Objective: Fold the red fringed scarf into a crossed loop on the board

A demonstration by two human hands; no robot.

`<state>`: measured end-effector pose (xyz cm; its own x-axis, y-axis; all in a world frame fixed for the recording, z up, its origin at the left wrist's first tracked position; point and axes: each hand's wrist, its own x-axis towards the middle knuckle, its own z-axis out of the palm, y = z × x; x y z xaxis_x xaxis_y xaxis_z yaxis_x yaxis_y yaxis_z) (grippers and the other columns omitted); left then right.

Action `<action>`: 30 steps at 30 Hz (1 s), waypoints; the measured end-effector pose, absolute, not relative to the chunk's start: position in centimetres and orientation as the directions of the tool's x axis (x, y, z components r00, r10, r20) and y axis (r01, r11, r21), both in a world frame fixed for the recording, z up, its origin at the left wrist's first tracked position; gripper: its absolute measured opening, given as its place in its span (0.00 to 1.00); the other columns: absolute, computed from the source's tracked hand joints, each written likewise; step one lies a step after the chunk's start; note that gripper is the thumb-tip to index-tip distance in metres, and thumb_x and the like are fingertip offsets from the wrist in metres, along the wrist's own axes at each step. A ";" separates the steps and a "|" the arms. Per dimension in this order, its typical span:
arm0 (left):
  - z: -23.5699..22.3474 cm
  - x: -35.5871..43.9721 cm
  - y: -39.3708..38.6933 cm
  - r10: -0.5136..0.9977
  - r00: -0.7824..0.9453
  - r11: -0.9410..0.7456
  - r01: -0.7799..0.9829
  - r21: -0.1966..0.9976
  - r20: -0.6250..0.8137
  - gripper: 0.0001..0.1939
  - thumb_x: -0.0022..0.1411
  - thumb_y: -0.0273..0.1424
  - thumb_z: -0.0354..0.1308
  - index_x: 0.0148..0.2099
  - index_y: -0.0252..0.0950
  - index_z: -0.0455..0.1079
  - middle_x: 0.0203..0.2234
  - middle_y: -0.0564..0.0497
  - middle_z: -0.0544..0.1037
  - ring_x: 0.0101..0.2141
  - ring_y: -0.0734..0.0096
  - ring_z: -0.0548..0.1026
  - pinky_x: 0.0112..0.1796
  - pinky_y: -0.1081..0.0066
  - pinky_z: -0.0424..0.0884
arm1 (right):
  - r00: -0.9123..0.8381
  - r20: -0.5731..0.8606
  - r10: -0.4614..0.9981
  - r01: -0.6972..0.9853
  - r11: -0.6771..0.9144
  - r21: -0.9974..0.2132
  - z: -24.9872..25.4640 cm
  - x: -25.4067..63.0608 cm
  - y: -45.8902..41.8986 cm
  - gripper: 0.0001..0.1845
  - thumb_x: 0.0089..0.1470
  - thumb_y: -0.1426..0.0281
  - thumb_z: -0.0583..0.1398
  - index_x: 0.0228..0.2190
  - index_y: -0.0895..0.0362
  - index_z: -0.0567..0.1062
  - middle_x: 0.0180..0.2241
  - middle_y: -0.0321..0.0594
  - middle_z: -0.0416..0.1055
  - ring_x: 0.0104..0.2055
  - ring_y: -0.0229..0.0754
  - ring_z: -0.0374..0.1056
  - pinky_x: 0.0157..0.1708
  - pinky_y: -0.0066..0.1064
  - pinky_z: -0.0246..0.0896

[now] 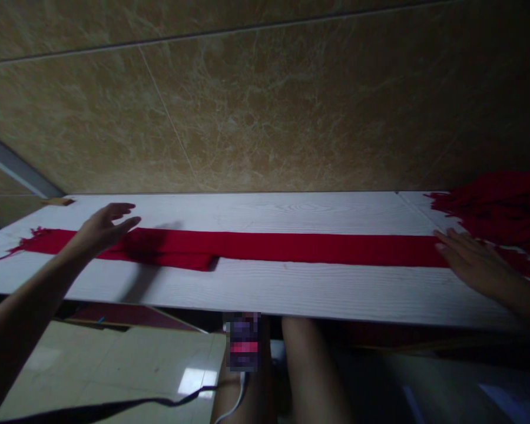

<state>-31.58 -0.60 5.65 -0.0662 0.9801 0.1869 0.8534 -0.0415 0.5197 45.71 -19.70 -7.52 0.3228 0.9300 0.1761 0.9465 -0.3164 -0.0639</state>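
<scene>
A long red scarf [318,248] lies stretched lengthwise along the white table [265,288], its fringe showing at the left end. Over its left part sits another folded layer of red cloth [181,259], whose end is near the middle. My left hand [108,224] hovers above the left part with fingers and thumb apart, holding nothing, and casts a shadow on the cloth. My right hand [468,256] rests with stretched fingers on the right part of the scarf, hiding what lies under it.
A heap of red fringed cloth [503,206] lies at the table's right end. A tiled wall [256,118] runs along the back edge. Below the front edge, a blurred-out device [242,344] with a white cable [236,406] rests by my legs. A black strap [115,407] crosses lower left.
</scene>
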 end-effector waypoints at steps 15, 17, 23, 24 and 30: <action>10.8 -4.3 -2.0 0.727 0.532 -0.685 0.520 0.511 0.434 0.30 0.68 0.51 0.55 0.63 0.37 0.70 0.61 0.40 0.75 0.60 0.51 0.73 0.59 0.53 0.69 | 0.387 0.121 0.914 0.917 -0.366 -0.161 -6.0 43.9 -19.9 0.46 0.64 0.49 0.35 0.69 0.62 0.63 0.74 0.59 0.56 0.76 0.65 0.51 0.73 0.65 0.42; 10.4 0.8 -2.7 0.629 0.648 -0.762 0.405 0.505 0.430 0.28 0.71 0.48 0.55 0.65 0.38 0.69 0.62 0.40 0.75 0.62 0.51 0.71 0.61 0.52 0.67 | 0.389 0.126 0.912 0.916 -0.369 -0.156 -6.2 44.1 -19.8 0.46 0.64 0.48 0.35 0.69 0.60 0.63 0.74 0.57 0.56 0.76 0.63 0.52 0.73 0.64 0.43; 6.3 16.5 -6.8 0.415 0.867 -0.817 0.221 0.532 0.277 0.28 0.76 0.44 0.50 0.71 0.36 0.62 0.64 0.38 0.72 0.63 0.53 0.70 0.64 0.54 0.65 | 0.386 0.132 0.913 0.920 -0.369 -0.134 -6.3 44.3 -19.8 0.46 0.63 0.48 0.35 0.68 0.60 0.64 0.74 0.55 0.57 0.76 0.62 0.51 0.74 0.61 0.43; 5.4 18.6 -7.9 0.431 0.877 -0.810 0.270 0.521 0.214 0.30 0.76 0.44 0.51 0.72 0.35 0.61 0.65 0.36 0.71 0.63 0.51 0.70 0.63 0.53 0.66 | 0.373 0.134 0.918 0.925 -0.358 -0.126 -6.3 44.3 -19.8 0.46 0.64 0.49 0.35 0.68 0.62 0.64 0.73 0.57 0.57 0.76 0.63 0.52 0.73 0.62 0.43; 0.5 25.3 -12.9 0.411 0.908 -0.868 0.364 0.338 0.077 0.36 0.73 0.45 0.53 0.76 0.34 0.56 0.74 0.37 0.59 0.74 0.40 0.52 0.69 0.33 0.51 | 0.197 0.182 0.963 0.978 -0.206 0.029 -7.4 46.1 -20.6 0.39 0.61 0.58 0.38 0.59 0.61 0.74 0.69 0.67 0.63 0.73 0.72 0.56 0.68 0.72 0.51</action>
